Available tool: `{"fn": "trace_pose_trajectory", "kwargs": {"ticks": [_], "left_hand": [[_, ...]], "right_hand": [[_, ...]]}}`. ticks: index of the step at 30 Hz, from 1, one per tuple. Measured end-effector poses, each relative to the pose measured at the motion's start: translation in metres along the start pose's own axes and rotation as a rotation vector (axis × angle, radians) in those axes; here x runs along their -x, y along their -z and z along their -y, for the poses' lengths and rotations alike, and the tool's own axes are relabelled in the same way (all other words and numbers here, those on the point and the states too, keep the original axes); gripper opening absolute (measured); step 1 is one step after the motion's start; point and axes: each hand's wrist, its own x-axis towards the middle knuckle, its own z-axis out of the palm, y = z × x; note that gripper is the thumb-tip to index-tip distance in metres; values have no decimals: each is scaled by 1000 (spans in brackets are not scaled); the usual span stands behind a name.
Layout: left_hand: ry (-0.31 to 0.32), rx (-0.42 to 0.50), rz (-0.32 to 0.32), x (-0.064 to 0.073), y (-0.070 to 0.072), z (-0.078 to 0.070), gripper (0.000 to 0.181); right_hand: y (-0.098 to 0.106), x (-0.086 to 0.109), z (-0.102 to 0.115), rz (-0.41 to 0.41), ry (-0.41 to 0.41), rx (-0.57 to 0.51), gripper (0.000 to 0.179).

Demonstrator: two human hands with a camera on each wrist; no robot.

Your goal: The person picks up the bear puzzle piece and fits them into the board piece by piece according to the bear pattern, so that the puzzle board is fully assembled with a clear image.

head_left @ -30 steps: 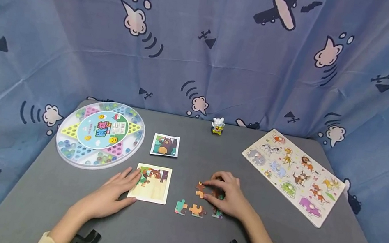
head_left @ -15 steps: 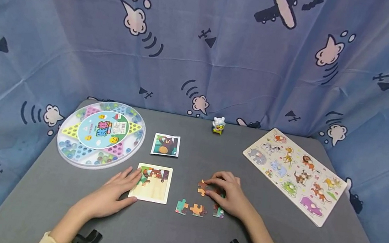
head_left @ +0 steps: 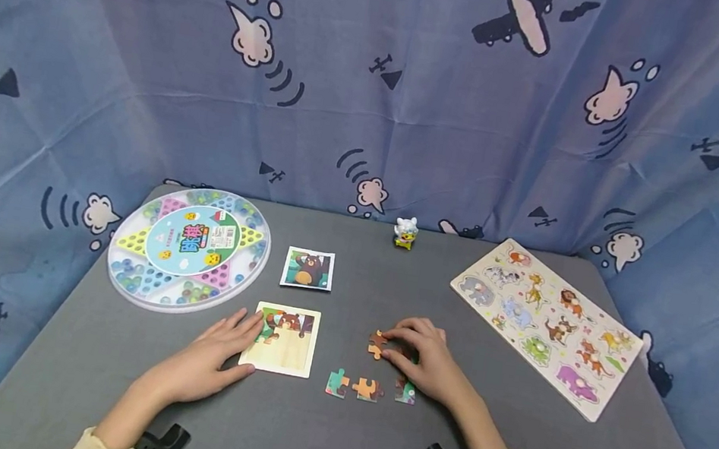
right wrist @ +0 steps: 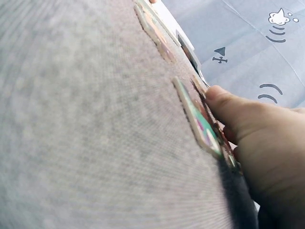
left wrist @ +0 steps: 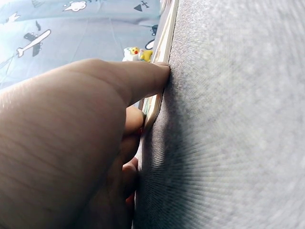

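Observation:
In the head view, my left hand (head_left: 200,360) lies with extended fingers over the left edge of a square wooden puzzle board (head_left: 282,357). Several bear-picture pieces fill the board's top and left; bare wood shows below. My right hand (head_left: 428,360) pinches a brown-and-orange puzzle piece (head_left: 377,345) by its right side, between thumb and fingertips, low over the table. Other pieces lie partly hidden beneath that hand. In front of it are a green piece (head_left: 337,383), an orange piece (head_left: 367,389) and a dark green piece (head_left: 406,391). The left wrist view shows my thumb (left wrist: 143,78) against the board's edge.
A bear picture card (head_left: 308,269) lies behind the board. To the left is a round marble game board (head_left: 184,292); to the right, an animal peg puzzle (head_left: 544,331). A small white figurine (head_left: 405,232) stands near the table's back edge, before a blue curtain (head_left: 322,96).
My right thumb and fingertips have drawn together on the brown-and-orange puzzle piece, which has shifted slightly away and to the right. My left hand has stayed on the board.

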Motion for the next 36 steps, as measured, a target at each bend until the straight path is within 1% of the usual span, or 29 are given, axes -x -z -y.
{"fn": "trace_pose_trajectory", "kwargs": {"ticks": [4, 6, 13, 18, 22, 28, 30, 34, 36], "left_hand": [[5, 12, 7, 1, 0, 0, 73], [9, 17, 9, 1, -1, 0, 73], [8, 26, 4, 0, 0, 1, 73], [6, 19, 6, 0, -1, 3, 73], [5, 18, 7, 0, -2, 5, 73], [7, 20, 11, 0, -1, 2, 73], [7, 20, 11, 0, -1, 1, 73], [5, 20, 9, -1, 0, 0, 73], [4, 21, 8, -1, 0, 0, 73]], "right_hand": [[1, -3, 4, 28, -70, -22, 23], [3, -6, 6, 32, -88, -36, 23], [6, -21, 10, 23, -91, -49, 23], [3, -32, 17, 35, -112, -67, 26], [-4, -43, 25, 24, -109, -92, 26], [-15, -62, 44, 4, -112, -172, 26], [-21, -67, 50, 1, -102, -188, 25], [-35, -74, 67, 38, -68, -206, 25], [-42, -76, 75, 65, -41, -193, 26]]}}
